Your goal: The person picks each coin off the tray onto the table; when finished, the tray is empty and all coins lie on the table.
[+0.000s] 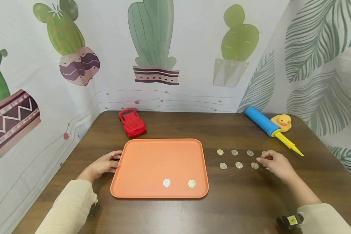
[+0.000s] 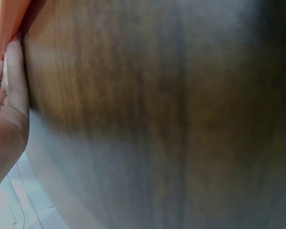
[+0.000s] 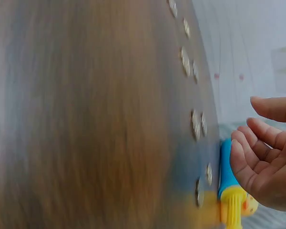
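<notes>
An orange tray point(image 1: 161, 162) lies on the wooden table. My left hand point(image 1: 105, 165) holds its left rim; in the left wrist view one finger point(image 2: 16, 76) reaches low against the rim, close to the tabletop. Two coins, a silvery one point(image 1: 166, 182) and a golden one point(image 1: 191, 184), lie in the tray's front right part. Right of it, several coins point(image 1: 239, 165) form two rows. My right hand point(image 1: 276, 164) hovers over the right end of these rows, partly covering the last coins. In the right wrist view its thumb and loosely bent fingers are apart, with nothing between them.
Behind the tray sits a red toy car point(image 1: 132, 122). A blue and yellow hand pump point(image 1: 261, 121) lies at the back right, beside a yellow rubber duck point(image 1: 283, 122). A cactus-print cloth point(image 1: 190, 42) hangs along the table's far edge.
</notes>
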